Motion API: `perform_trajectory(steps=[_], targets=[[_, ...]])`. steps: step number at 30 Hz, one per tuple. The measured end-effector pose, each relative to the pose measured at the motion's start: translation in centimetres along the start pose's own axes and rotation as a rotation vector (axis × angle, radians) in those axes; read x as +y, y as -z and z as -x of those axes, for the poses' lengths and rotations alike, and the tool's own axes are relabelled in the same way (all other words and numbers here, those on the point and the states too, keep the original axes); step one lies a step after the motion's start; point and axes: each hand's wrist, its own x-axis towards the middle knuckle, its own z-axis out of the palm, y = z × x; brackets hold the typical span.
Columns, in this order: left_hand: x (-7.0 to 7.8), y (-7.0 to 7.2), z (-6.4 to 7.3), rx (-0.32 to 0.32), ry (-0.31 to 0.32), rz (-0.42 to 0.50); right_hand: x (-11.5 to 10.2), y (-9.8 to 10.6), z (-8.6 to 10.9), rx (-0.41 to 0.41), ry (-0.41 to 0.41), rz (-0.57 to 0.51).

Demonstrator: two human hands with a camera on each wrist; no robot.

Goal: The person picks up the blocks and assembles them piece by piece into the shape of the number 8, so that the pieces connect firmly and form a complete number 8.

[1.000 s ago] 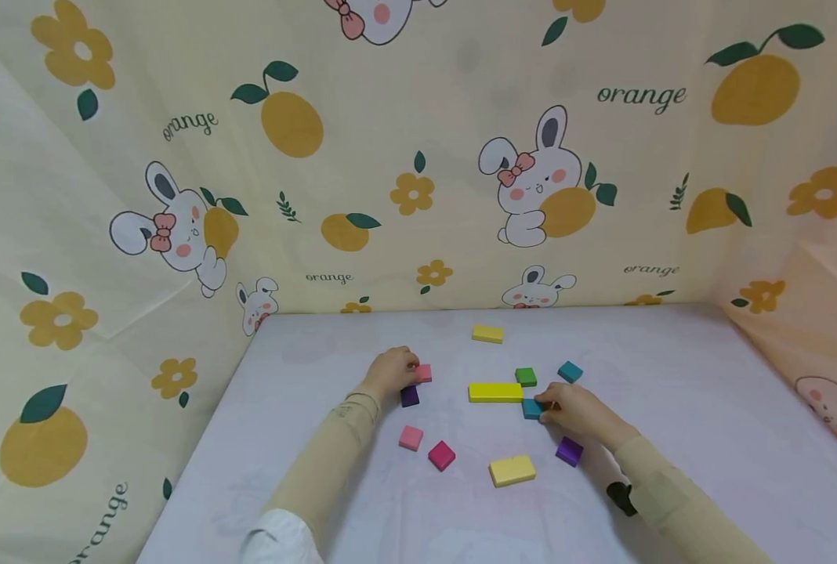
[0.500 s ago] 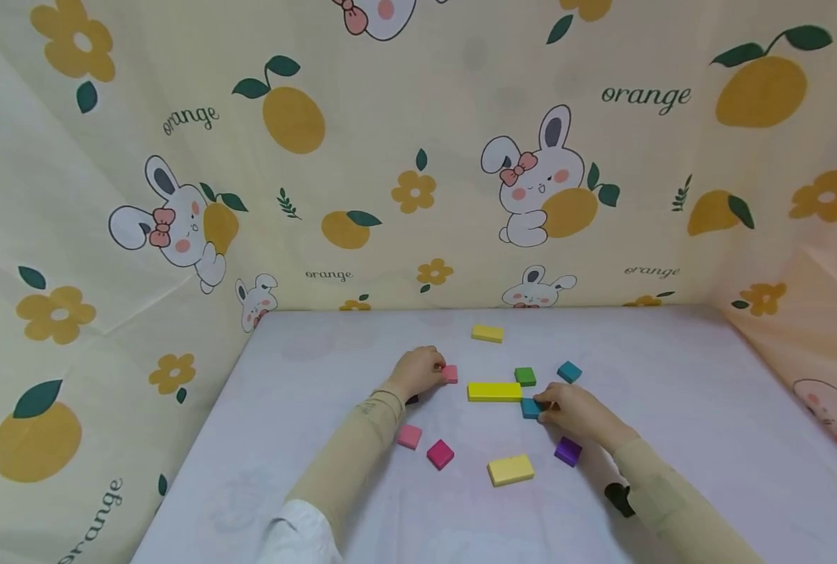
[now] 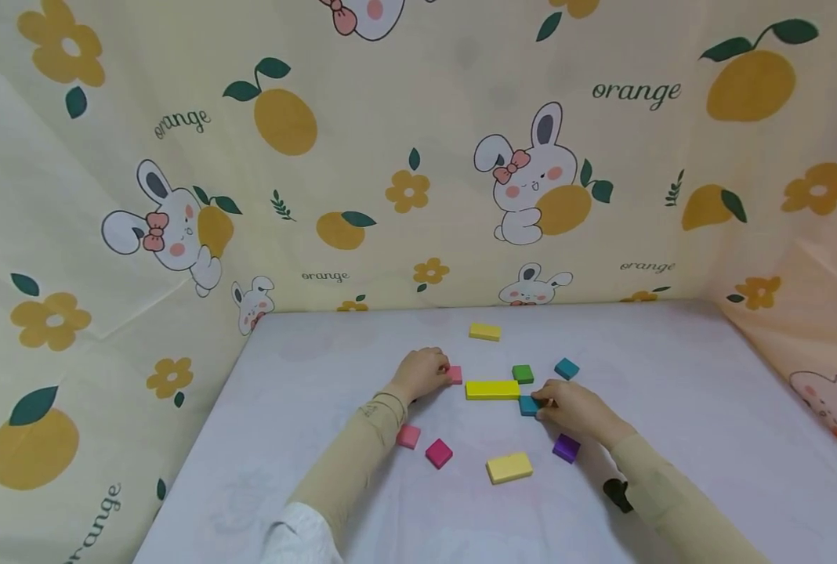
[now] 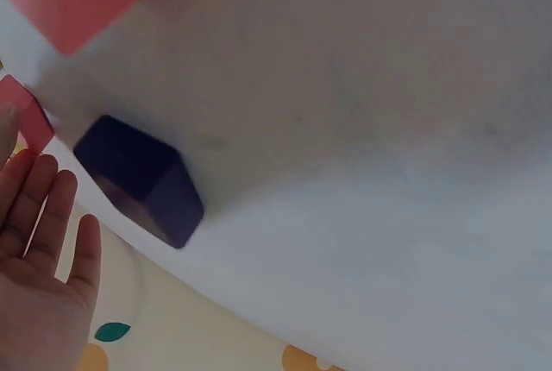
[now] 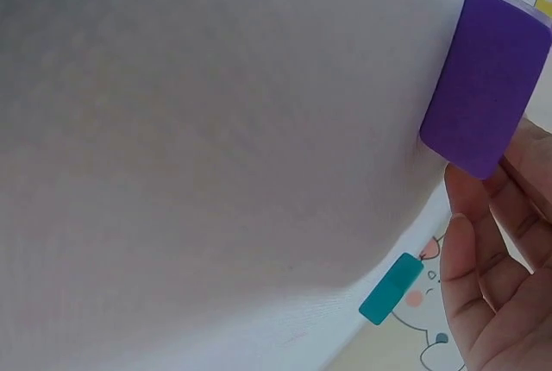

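Now left hand (image 3: 422,374) pinches pink block (image 3: 456,375) nearer yellow bar (image 3: 492,390); right hand (image 3: 574,406), blue block (image 3: 527,406).

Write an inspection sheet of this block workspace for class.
Surface: white tabletop.
Job's things: far pink square block, near teal square block, long yellow rectangular block.
Clutter: near pink square block, far teal square block, green square block, violet square block, dark purple block, magenta square block, far pale-yellow rectangular block, near pale-yellow rectangular block.
Hands: left hand pinches far pink square block; right hand pinches near teal square block.
Cables: nothing seen.
Surroundings: cream fabric backdrop with rabbit prints.
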Motion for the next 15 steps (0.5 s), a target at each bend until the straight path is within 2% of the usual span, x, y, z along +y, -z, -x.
perform_trajectory(steps=[5, 10, 15], targets=[[0.21, 0.17, 0.03, -0.021, -0.021, -0.020, -0.03, 0.04, -0.06, 0.000, 0.001, 0.005], [0.16, 0.16, -0.04, -0.045, -0.014, -0.032, 0.00, 0.01, -0.08, -0.004, -0.004, 0.003], [-0.15, -0.13, -0.01, -0.034, -0.028, -0.019, -0.03, 0.13, -0.06, -0.001, -0.002, 0.007]])
